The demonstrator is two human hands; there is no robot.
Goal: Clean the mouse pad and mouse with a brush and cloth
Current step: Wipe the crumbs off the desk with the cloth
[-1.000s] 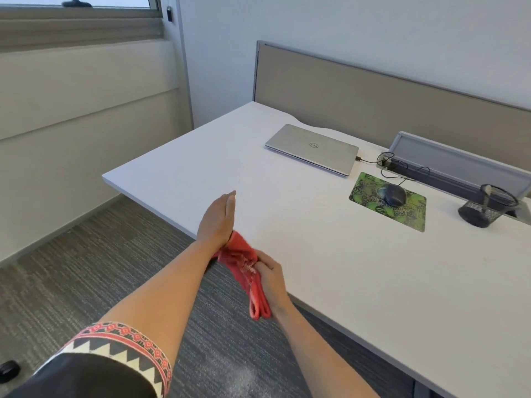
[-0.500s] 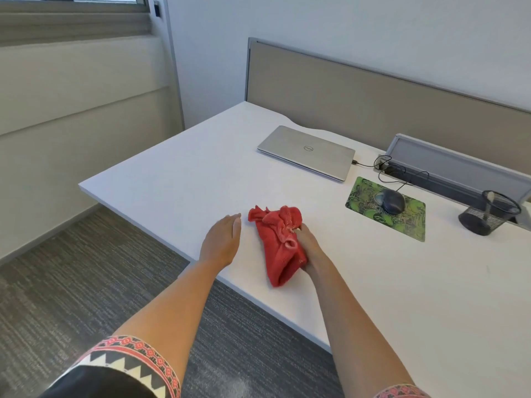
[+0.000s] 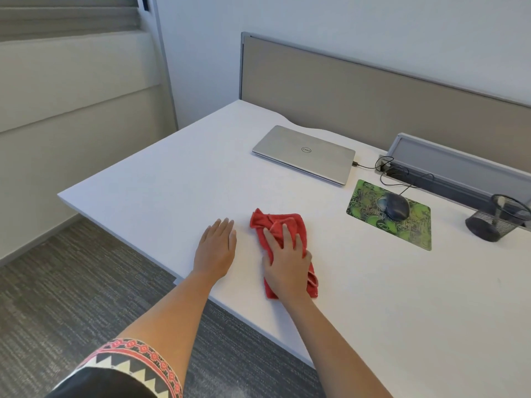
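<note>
Right hand [image 3: 287,262] now flat on cloth [image 3: 268,221]

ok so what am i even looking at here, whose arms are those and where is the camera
There is no machine here: those are a person's two bare arms. The camera is worn on the person's head and looks forward and down, so you see the scene much as they do.

The left hand rests flat on the white desk. The right hand lies flat with straight fingers, pressing a crumpled red cloth onto the desk. Its fingers are not curled round the cloth.

Farther off are a closed silver laptop, a green mouse pad with a dark wired mouse on it, and a black mesh cup. No brush shows in this view.
</note>
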